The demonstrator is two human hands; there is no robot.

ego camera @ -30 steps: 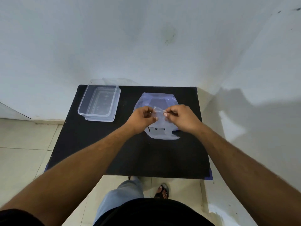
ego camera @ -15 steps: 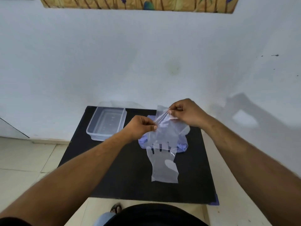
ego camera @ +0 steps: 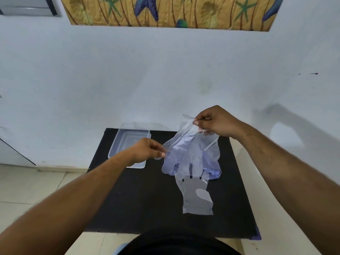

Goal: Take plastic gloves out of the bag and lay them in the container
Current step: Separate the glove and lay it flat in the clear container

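Just right of the frame's centre, the right hand was curled almost closed, thumb and forefinger pinching the upper edge of a clear plastic glove and holding it raised in front of the white wall. Lower and to the left, the left hand was likewise nearly closed, its fingertips gripping the same glove's lower left edge, so the thin film stretched slanting between the two hands. The glove's fingers hung down over a bluish plastic bag that lay on the black table. A second clear glove lay flat on the table just below the bag, fingers toward it, touched by neither hand. The clear container sat at the table's upper left corner, partly behind the left hand; whether it held anything could not be told
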